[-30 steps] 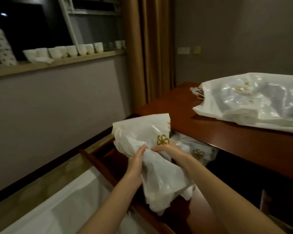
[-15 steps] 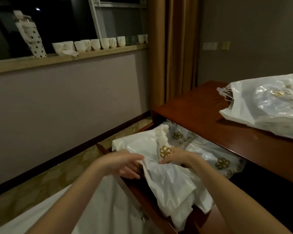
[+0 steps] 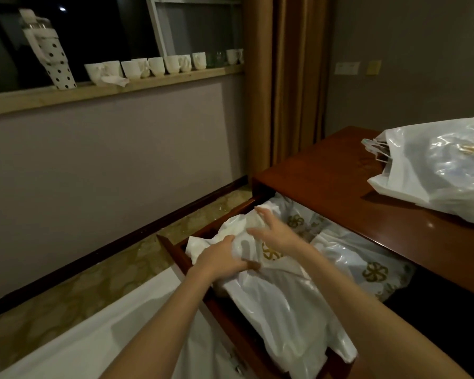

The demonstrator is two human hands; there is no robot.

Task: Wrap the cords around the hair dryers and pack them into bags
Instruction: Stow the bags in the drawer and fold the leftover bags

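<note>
A: Head view. Open drawer [image 3: 175, 243] taken as landmark. White bag [image 3: 279, 291] with gold flower print lying across drawer front, lower end spilling over front edge.

B: Hands?

A: Left hand [image 3: 219, 258] at near-left corner of drawer, fingers curled down into bag plastic, gripping a fold. Right hand [image 3: 274, 231] just behind, over drawer middle, fingers spread and loosely bent, resting on bag top; no clear pinch seen.

B: Hair dryer, cord?

A: Neither visible. Presumably inside bag; lump under right hand suggests so, cannot confirm.

B: Else in drawer?

A: More printed bags [image 3: 367, 266] at right side of drawer, touching held bag. On desk top [image 3: 312, 181] behind drawer, well right, a larger glossy plastic bag [image 3: 435, 170], handles toward curtain. Far left of drawer, up on window ledge: row of white cups [image 3: 148, 68], spotted bottle [image 3: 54, 61].

B: Step in hand?

A: Likely tucking packed bag down into drawer. Advice: press bulk toward left rear corner, fold loose tail in over top, clear overhang from front edge before closing. Risk: plastic caught in drawer slide; slippery film sliding back out.
</note>
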